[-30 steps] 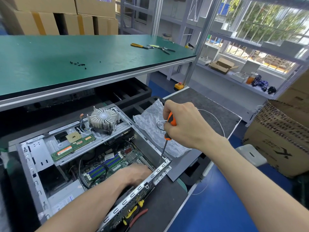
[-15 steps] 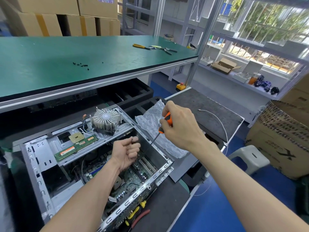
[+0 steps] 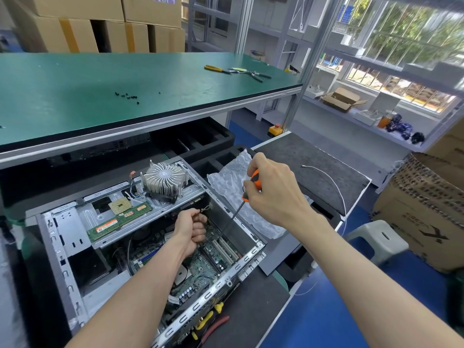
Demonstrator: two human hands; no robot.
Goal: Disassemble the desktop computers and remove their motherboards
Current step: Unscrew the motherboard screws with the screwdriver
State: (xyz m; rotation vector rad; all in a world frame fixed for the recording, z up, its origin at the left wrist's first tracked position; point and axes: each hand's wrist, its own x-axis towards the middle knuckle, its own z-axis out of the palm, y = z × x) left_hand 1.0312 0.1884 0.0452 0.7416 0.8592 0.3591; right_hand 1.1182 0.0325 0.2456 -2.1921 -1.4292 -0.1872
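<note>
Bare grey sheet-metal case [image 3: 57, 237], shiny finned metal heatsink [image 3: 164, 178], seemingly matt green benchtop [image 3: 100, 84], crinkled translucent plastic wrap [image 3: 228, 187].

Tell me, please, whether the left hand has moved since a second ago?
Yes. The left hand has risen from low by the case's front rail toward the heatsink, fingers now curled.

Workshop: green workbench [image 3: 75, 96], stacked cartons [image 3: 100, 28]

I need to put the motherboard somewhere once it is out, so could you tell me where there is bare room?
The green bench top is bare left of the loose screws and between them and the pliers. The grey mat is bare beside the white cable. Inside the case it is crowded.
</note>
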